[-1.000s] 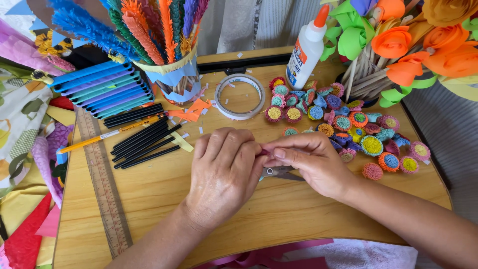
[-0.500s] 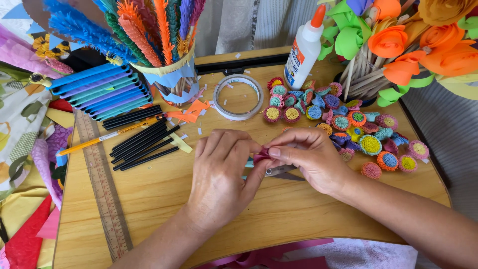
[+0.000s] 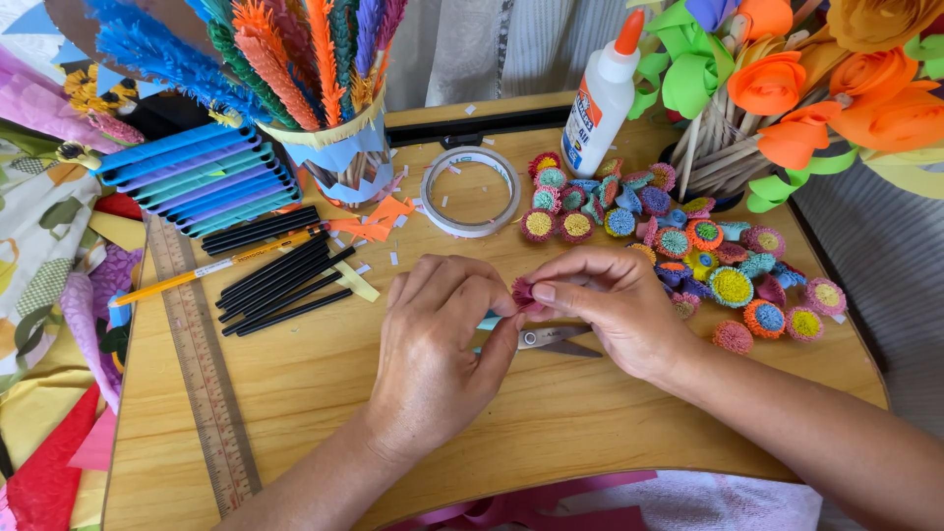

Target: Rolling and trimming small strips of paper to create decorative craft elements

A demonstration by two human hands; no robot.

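**Small fringed paper roll pinched between both hands**

Wooden tabletop [image 3: 295, 393] carries craft supplies. Left hand [image 3: 438, 339] and right hand [image 3: 610, 305] meet at centre, fingertips of both closed on a small dark-pink fringed paper roll [image 3: 521, 291], held just above the surface. Scissors [image 3: 551, 338] lie directly beneath the hands. A cluster of finished paper flower discs [image 3: 688, 251] sits right of the hands; tape ring [image 3: 470, 190] and glue bottle [image 3: 600, 98] lie beyond.
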